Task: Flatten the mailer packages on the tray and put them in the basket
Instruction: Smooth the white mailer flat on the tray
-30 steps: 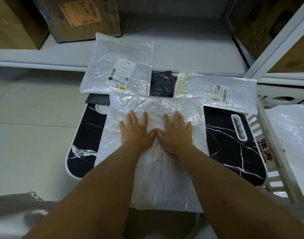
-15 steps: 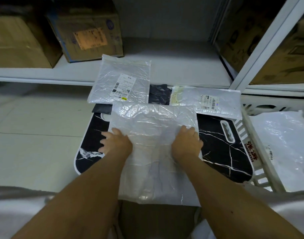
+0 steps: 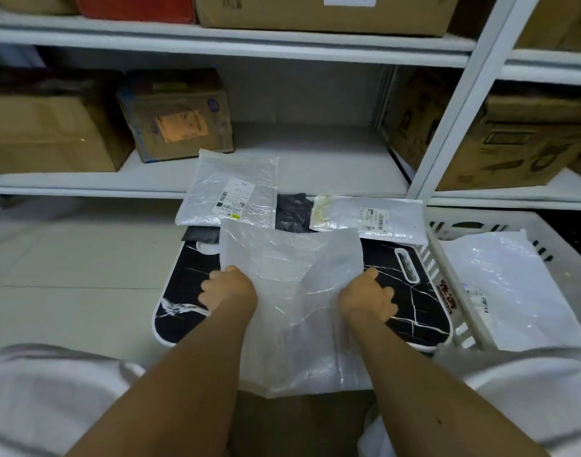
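A large translucent white mailer (image 3: pixel 292 285) is lifted off the black marble-patterned tray (image 3: pixel 411 301), its far edge raised. My left hand (image 3: pixel 228 288) grips its left edge and my right hand (image 3: pixel 368 300) grips its right edge. Behind it lie a clear mailer with a label (image 3: pixel 231 192), a black mailer (image 3: pixel 292 212) and a white labelled mailer (image 3: pixel 371 217). The white slatted basket (image 3: pixel 447 282) stands to the right of the tray, with a white mailer (image 3: pixel 510 288) lying in it.
White shelving (image 3: pixel 315 166) runs behind the tray, with cardboard boxes (image 3: pixel 177 113) on it. A white upright post (image 3: pixel 454 103) stands at the back right. Tiled floor (image 3: pixel 68 265) lies to the left. My white-clothed knees fill the bottom corners.
My hands went from pressing flat at the mailer's middle to its side edges, then gripped and raised it off the tray. The camera view tilted upward.
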`<state>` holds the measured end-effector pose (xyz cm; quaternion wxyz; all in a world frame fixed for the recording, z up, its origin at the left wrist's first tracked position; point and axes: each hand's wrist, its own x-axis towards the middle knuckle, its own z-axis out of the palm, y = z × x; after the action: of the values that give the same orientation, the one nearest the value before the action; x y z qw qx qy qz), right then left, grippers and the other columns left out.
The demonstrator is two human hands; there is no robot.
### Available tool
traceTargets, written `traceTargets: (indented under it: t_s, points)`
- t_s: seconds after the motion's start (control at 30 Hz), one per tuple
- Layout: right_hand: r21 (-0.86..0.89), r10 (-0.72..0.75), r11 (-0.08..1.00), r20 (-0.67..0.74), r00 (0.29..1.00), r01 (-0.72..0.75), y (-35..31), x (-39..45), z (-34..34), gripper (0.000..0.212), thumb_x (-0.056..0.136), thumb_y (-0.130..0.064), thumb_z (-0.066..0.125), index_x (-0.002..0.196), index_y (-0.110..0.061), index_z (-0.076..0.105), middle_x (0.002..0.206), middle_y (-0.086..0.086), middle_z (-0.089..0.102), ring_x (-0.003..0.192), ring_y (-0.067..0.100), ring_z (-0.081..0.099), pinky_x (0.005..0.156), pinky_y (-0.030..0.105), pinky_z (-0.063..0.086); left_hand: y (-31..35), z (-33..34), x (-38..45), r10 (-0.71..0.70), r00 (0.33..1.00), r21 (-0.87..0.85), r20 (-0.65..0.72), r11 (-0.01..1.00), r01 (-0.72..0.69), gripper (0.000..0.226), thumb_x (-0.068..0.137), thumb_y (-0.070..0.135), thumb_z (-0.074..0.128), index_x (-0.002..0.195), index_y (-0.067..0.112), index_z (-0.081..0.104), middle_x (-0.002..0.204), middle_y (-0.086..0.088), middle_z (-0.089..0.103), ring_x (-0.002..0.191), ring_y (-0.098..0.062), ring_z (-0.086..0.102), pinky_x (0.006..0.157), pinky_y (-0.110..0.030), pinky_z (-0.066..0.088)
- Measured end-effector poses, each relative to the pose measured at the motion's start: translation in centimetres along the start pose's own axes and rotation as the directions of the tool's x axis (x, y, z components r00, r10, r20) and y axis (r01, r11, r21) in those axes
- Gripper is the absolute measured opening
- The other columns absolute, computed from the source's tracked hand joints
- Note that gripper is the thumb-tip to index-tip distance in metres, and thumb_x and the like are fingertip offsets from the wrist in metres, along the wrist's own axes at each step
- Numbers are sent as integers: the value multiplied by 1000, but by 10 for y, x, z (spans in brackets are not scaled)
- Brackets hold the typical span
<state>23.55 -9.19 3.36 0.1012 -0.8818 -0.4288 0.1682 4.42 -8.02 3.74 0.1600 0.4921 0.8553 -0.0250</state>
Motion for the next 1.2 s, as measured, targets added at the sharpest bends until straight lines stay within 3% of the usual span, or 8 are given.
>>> traceTargets:
  t_s: [0.2,0.33,0.53,0.7,0.8,0.93,1.07,1.2]
  points:
    - [-78,-193,980,-185,964,181,-13,-19,-39,40,89,-14,50,125,-16,35,104,7,65,113,27,45,83,38,36,16,-26,-27,123,988,-35,-93,991,-127,42,95,14,42,136,6,37,134,-14,41,121,-30,47,96,-38,41]
    - [-214,-301,944,-248,921,251,-16,-19,-74,41,90,-12,47,130,-19,38,108,7,64,112,28,47,82,37,37,33,-53,-44,208,962,-53,-179,974,-220,38,94,11,43,131,3,40,133,-15,41,121,-30,49,95,-38,44]
    - [-348,-277,923,-306,911,164,-6,4,-144,30,92,-20,51,122,-22,55,118,2,59,121,25,40,92,40,35,84,-89,-71,380,891,-36,-248,916,-400,40,90,7,46,130,-1,41,135,-17,39,119,-32,51,94,-38,44]
    - [-374,-178,927,-395,901,20,31,45,-209,22,89,-17,59,110,-20,63,111,2,62,113,23,49,85,33,37,161,-98,-102,537,805,-29,-251,827,-561,34,92,6,44,126,1,48,133,-16,41,115,-33,52,94,-38,45]
    - [-314,-104,948,-436,894,-43,70,76,-238,23,90,-6,56,111,-14,63,113,5,62,106,23,61,77,31,41,220,-87,-127,636,742,-31,-214,755,-655,33,92,6,44,124,3,52,136,-15,40,116,-32,51,96,-37,44]
    - [-265,-20,957,-454,891,-114,120,109,-255,30,91,-7,58,122,-8,58,121,11,55,104,27,61,72,31,43,284,-60,-162,772,624,-42,-123,624,-781,27,93,3,43,118,2,53,134,-14,41,116,-30,49,90,-31,42]
    - [-226,121,947,-404,906,-228,172,144,-251,40,92,-15,55,131,-6,49,129,13,43,114,28,52,89,34,45,337,-22,-189,864,503,-66,36,504,-861,28,94,6,41,113,-3,59,125,-21,54,114,-33,53,87,-32,44]
    - [-298,204,903,-341,918,-311,218,173,-223,46,94,-17,49,138,-4,43,136,15,37,125,31,41,101,38,38,368,18,-200,841,416,-60,347,462,-885,31,98,-1,34,117,-10,57,128,-22,54,122,-34,49,99,-33,37]
